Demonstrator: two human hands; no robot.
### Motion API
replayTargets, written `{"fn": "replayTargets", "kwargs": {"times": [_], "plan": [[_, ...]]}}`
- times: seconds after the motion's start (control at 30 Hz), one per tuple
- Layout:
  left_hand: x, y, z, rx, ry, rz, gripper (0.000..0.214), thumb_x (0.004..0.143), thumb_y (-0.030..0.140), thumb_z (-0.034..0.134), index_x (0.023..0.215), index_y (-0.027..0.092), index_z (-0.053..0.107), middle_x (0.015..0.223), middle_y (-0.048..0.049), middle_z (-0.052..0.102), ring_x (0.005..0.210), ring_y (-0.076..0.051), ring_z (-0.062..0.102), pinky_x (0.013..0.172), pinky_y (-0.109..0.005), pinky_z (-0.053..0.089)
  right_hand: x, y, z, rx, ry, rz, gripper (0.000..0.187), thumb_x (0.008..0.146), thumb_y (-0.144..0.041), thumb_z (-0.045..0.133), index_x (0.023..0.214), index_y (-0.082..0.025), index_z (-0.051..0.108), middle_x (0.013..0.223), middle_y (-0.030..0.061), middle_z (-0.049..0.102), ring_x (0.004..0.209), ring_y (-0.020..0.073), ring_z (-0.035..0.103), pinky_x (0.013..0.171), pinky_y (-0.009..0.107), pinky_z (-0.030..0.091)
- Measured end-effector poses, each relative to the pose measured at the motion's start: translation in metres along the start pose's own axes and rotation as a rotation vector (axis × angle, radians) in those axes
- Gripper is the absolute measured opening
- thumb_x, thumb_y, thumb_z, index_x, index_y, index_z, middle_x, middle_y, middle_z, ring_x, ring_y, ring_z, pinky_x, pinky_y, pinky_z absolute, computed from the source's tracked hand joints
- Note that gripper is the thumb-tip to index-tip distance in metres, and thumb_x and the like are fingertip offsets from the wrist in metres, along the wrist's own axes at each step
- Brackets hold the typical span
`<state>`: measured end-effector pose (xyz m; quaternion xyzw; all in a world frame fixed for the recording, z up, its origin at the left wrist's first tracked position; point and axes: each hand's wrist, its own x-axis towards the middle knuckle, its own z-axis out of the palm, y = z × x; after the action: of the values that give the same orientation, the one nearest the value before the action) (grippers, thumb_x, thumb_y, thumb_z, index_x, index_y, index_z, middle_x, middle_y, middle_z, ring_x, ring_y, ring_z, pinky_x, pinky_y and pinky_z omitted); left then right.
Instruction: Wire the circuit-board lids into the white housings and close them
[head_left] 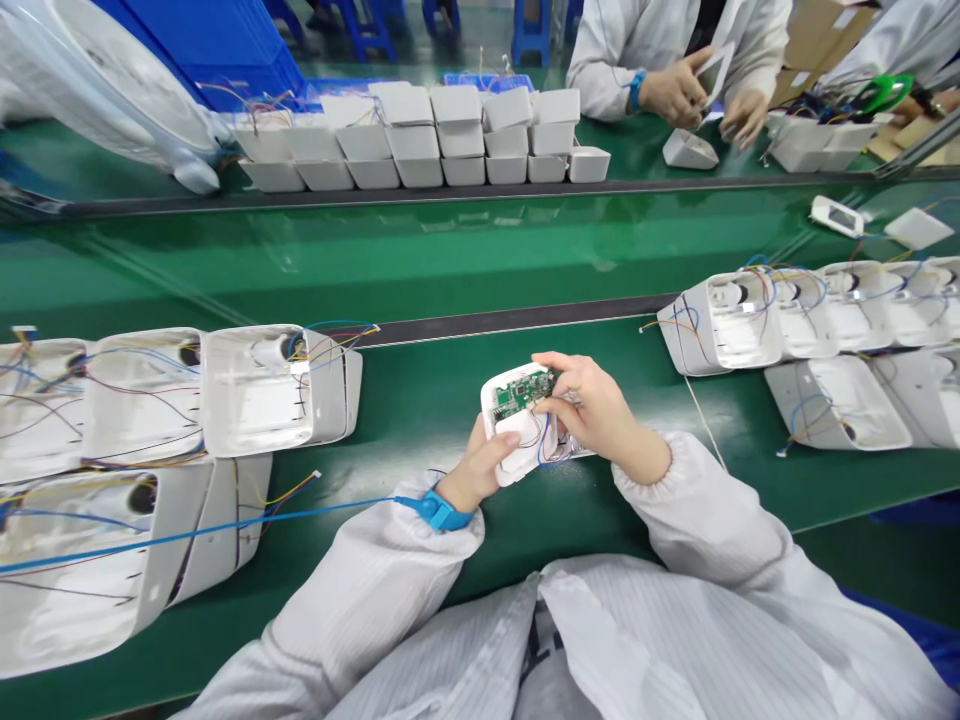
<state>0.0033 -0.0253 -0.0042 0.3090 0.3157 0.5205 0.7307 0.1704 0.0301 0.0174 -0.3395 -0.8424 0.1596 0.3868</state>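
A small white plastic housing (517, 463) is held above the green bench, with a green circuit board (517, 394) in its upper part and thin red and blue wires across its lower part. My left hand (484, 462) grips the housing from the left, thumb on its face. My right hand (589, 405) pinches at the right edge of the circuit board near the wires; whether the fingertips hold a plug or the board's edge is hidden. A blue wrist strap (442, 510) with a cord circles my left wrist.
White housings with wires (259, 395) stand at the left, more white housings (742, 320) at the right. Beyond a dark rail (480, 325), white boxes (416, 140) are stacked at the back. A co-worker's hands (679, 92) hold a white part across the bench.
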Motion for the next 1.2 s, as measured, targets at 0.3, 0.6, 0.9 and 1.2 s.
{"fn": "replayTargets", "kwargs": {"times": [0.3, 0.6, 0.9, 1.2], "plan": [[0.000, -0.005, -0.006, 0.030, -0.011, 0.024, 0.057, 0.066, 0.041, 0.075, 0.114, 0.012, 0.065, 0.099, -0.0110, 0.072, 0.088, -0.028, 0.067, 0.081, -0.040, 0.055, 0.000, -0.001, -0.001, -0.055, 0.002, 0.002, 0.021, 0.095, -0.035, 0.054, 0.080, -0.025, 0.045, 0.125, 0.0064, 0.065, 0.098, 0.0208, 0.063, 0.087, 0.042, 0.046], [0.000, -0.004, -0.007, -0.039, -0.023, -0.019, 0.052, 0.065, 0.037, 0.077, 0.109, 0.011, 0.067, 0.096, -0.0109, 0.072, 0.081, -0.026, 0.068, 0.075, -0.038, 0.055, 0.000, -0.004, 0.001, -0.030, 0.071, 0.015, 0.018, 0.093, -0.033, 0.060, 0.089, -0.025, 0.045, 0.118, 0.0093, 0.068, 0.094, 0.0212, 0.066, 0.085, 0.042, 0.049], [0.003, 0.002, -0.010, -0.082, -0.095, -0.052, 0.053, 0.063, 0.036, 0.077, 0.108, 0.009, 0.067, 0.092, -0.0118, 0.073, 0.078, -0.027, 0.070, 0.071, -0.037, 0.057, 0.003, -0.004, -0.005, -0.132, -0.011, -0.102, 0.051, 0.093, -0.041, 0.058, 0.137, -0.016, 0.047, 0.128, 0.0166, 0.061, 0.117, 0.0259, 0.060, 0.096, 0.041, 0.052], [0.003, -0.007, -0.014, -0.076, -0.094, -0.034, 0.046, 0.069, 0.037, 0.074, 0.105, 0.010, 0.068, 0.087, -0.0089, 0.072, 0.073, -0.025, 0.069, 0.069, -0.036, 0.057, 0.000, -0.003, 0.002, -0.161, 0.017, -0.079, 0.040, 0.095, -0.033, 0.056, 0.133, -0.019, 0.054, 0.120, 0.0130, 0.066, 0.105, 0.0248, 0.064, 0.087, 0.040, 0.054]]}}
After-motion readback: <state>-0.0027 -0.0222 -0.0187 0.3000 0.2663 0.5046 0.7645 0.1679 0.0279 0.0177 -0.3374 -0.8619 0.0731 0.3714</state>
